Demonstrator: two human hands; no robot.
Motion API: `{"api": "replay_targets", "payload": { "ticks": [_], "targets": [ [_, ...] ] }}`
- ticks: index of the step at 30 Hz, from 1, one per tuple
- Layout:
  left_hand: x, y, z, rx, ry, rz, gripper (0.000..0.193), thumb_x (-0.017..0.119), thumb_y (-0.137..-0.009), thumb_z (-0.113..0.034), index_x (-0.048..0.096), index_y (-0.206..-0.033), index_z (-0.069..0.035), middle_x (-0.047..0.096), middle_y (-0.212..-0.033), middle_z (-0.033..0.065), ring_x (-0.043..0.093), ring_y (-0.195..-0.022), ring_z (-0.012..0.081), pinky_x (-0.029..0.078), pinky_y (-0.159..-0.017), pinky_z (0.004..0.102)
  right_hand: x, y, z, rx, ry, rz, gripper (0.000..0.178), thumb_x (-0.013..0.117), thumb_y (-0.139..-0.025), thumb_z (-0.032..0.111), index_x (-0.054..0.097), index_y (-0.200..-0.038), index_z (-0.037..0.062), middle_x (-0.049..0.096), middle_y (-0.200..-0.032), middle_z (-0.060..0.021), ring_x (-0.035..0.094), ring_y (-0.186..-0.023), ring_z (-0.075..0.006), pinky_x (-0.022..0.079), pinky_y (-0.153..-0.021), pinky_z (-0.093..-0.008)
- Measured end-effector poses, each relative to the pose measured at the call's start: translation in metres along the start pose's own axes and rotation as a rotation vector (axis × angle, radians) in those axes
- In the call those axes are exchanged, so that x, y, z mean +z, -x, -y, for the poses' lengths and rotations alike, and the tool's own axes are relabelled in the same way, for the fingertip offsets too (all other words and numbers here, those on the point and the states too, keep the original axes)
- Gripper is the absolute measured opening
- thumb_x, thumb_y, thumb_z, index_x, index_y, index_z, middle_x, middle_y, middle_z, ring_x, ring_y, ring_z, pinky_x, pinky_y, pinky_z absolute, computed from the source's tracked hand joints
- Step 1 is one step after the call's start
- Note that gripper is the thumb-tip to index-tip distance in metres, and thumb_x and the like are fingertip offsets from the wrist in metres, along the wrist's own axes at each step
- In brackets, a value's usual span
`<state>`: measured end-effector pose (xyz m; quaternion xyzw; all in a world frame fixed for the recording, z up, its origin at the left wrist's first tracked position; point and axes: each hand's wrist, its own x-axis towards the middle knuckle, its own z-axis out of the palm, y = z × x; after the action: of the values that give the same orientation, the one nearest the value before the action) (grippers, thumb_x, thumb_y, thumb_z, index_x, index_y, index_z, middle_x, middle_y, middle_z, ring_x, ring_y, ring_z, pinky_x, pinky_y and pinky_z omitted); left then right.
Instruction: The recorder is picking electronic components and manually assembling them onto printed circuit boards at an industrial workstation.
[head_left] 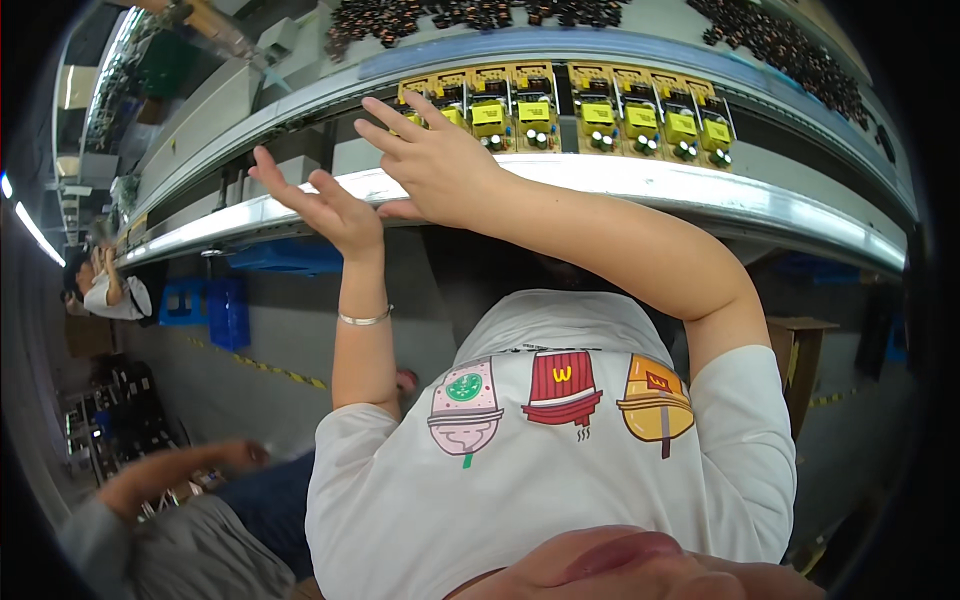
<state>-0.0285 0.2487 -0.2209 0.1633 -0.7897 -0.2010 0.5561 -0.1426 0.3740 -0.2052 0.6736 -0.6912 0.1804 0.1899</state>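
My left hand (335,212) hovers over the shiny front rail, palm turned up, fingers apart and holding nothing; a silver bangle circles that wrist. Reaching left across me, my right hand (440,165) has its fingers spread above the left end of a brown circuit board panel (497,78). It partly hides that panel; whether any finger touches it, I cannot tell. A second circuit board panel (597,78) lies just to the right. Both panels carry yellow transformers (640,122), black parts and small white-topped cylinders along the near side.
The metal front rail (590,175) borders the line. Piles of small black-and-copper parts (470,15) lie on the far shelf. Blue stools (285,257) stand below left, a cardboard box (805,370) at right. One co-worker (190,530) is close at lower left, another (118,295) farther off.
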Motion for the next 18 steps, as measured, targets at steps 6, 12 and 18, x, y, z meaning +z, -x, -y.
{"api": "replay_targets", "payload": {
  "ticks": [6, 12, 18],
  "targets": [
    [-0.004, 0.013, 0.0, 0.037, 0.029, 0.023, 0.071, 0.038, -0.111, -0.044, 0.02, -0.159, 0.007, 0.025, -0.167, 0.0218, 0.009, -0.158, 0.0429, 0.008, -0.126, 0.0543, -0.006, 0.003, -0.006, 0.028, -0.037, -0.022, 0.058, 0.065, -0.091, 0.06, 0.076, -0.088, 0.0035, 0.055, -0.149, -0.011, 0.031, -0.153, -0.0313, 0.025, -0.123, -0.0555],
    [-0.01, 0.008, 0.024, 0.177, 0.009, 0.036, 0.068, 0.033, -0.112, -0.043, 0.024, -0.157, 0.006, 0.029, -0.164, 0.0239, 0.017, -0.156, 0.0428, 0.007, -0.127, 0.0571, -0.002, -0.001, -0.008, 0.057, -0.012, -0.021, 0.055, 0.065, -0.092, 0.058, 0.076, -0.085, 0.0048, 0.056, -0.149, -0.0092, 0.035, -0.151, -0.0317, 0.027, -0.121, -0.0543],
    [-0.01, 0.021, 0.083, 0.247, 0.057, 0.02, 0.07, 0.029, -0.112, -0.047, 0.024, -0.158, 0.005, 0.031, -0.164, 0.0229, 0.019, -0.156, 0.0398, 0.01, -0.128, 0.0535, 0.011, 0.029, -0.025, 0.148, -0.036, 0.01, 0.046, 0.071, -0.089, 0.051, 0.071, -0.081, 0.0062, 0.055, -0.151, -0.007, 0.037, -0.15, -0.031, 0.03, -0.12, -0.0525]
  ]
}}
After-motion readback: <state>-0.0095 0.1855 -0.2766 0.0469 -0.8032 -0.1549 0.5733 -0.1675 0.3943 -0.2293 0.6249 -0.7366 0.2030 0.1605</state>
